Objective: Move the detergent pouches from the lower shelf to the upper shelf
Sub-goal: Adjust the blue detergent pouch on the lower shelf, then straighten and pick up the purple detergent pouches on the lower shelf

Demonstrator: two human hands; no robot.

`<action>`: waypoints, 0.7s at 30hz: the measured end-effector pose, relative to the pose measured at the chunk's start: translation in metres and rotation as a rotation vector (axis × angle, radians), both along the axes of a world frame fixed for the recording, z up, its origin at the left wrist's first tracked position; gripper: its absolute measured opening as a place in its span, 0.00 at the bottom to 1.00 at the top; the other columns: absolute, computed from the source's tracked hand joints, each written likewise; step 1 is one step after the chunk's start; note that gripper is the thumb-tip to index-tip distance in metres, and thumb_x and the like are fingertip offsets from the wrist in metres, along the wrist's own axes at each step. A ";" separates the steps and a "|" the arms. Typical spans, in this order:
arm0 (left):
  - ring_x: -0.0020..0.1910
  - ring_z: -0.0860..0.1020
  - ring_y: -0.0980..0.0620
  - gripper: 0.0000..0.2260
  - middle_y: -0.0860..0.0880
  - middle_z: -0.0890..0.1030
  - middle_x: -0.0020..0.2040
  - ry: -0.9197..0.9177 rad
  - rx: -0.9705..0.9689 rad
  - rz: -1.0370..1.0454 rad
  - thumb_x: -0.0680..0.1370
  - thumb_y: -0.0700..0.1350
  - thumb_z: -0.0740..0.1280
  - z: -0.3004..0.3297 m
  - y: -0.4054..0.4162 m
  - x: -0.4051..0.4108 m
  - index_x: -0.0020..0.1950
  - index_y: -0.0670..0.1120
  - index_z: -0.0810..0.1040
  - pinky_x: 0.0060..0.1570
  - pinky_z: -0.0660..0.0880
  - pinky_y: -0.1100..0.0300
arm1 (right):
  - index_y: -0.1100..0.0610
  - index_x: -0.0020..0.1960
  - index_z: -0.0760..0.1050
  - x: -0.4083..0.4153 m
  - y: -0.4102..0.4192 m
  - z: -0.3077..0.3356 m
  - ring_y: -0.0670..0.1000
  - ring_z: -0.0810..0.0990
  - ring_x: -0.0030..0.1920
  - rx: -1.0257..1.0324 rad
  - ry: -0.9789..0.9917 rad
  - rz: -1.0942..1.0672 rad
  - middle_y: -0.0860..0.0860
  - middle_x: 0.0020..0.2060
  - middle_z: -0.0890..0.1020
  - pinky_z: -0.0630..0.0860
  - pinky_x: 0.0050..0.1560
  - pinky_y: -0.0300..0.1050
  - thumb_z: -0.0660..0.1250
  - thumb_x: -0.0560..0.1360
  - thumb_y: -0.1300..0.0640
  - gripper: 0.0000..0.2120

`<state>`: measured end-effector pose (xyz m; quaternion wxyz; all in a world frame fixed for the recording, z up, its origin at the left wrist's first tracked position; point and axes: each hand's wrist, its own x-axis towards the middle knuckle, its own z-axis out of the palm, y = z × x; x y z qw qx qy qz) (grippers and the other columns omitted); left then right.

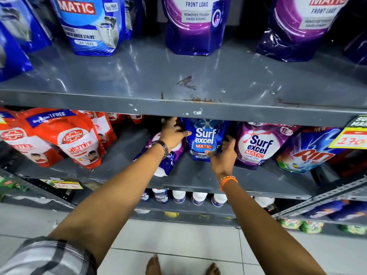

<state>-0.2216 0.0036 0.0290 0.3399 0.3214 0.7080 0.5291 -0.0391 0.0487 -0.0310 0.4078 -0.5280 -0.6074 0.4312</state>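
1. the left hand (172, 133) grips the upper left edge of a blue surf excel matic pouch (205, 138) on the lower shelf (190, 175), thumb across its front and fingers curled behind it; a metal watch (161, 147) circles that wrist.
2. the right hand (224, 153) closes around the same pouch's lower right corner, thumb on the front near the base, an orange band (228, 181) at the wrist.
3. the blue pouch stands upright between both hands, its top tucked just under the front lip of the upper shelf (178, 80); whether its base touches the shelf or is raised is hard to tell.
4. just left of it, partly behind the left forearm, a purple pouch (168, 157) leans over; just right stands a purple surf excel front load pouch (258, 145), then a rin pouch (309, 153).
5. red lifebuoy pouches (77, 137) fill the lower shelf's left end.
6. on the upper shelf stand a blue matic pouch (89, 24) at left and two purple front load pouches (196, 22) (305, 26) to the right, with bare grey metal in front of them.
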 end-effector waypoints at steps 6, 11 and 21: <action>0.64 0.78 0.45 0.25 0.40 0.76 0.68 0.289 -0.282 -0.041 0.74 0.40 0.75 -0.019 -0.034 -0.072 0.70 0.43 0.72 0.63 0.75 0.58 | 0.58 0.60 0.73 -0.009 -0.040 0.006 0.53 0.78 0.45 -0.283 0.375 -0.330 0.50 0.47 0.79 0.78 0.46 0.46 0.75 0.66 0.69 0.25; 0.71 0.74 0.41 0.28 0.37 0.75 0.72 0.135 -0.401 0.009 0.76 0.42 0.74 -0.037 -0.049 -0.101 0.73 0.36 0.69 0.72 0.69 0.54 | 0.56 0.44 0.73 -0.063 -0.074 -0.004 0.56 0.78 0.45 -0.576 0.351 -0.107 0.57 0.41 0.82 0.77 0.54 0.57 0.72 0.73 0.68 0.11; 0.57 0.77 0.45 0.22 0.46 0.81 0.49 -0.208 -0.393 -0.129 0.71 0.25 0.71 -0.051 -0.075 -0.119 0.61 0.42 0.74 0.46 0.77 0.60 | 0.71 0.61 0.77 -0.114 -0.073 0.009 0.57 0.83 0.47 -0.675 0.076 0.083 0.62 0.53 0.83 0.78 0.40 0.46 0.74 0.73 0.69 0.19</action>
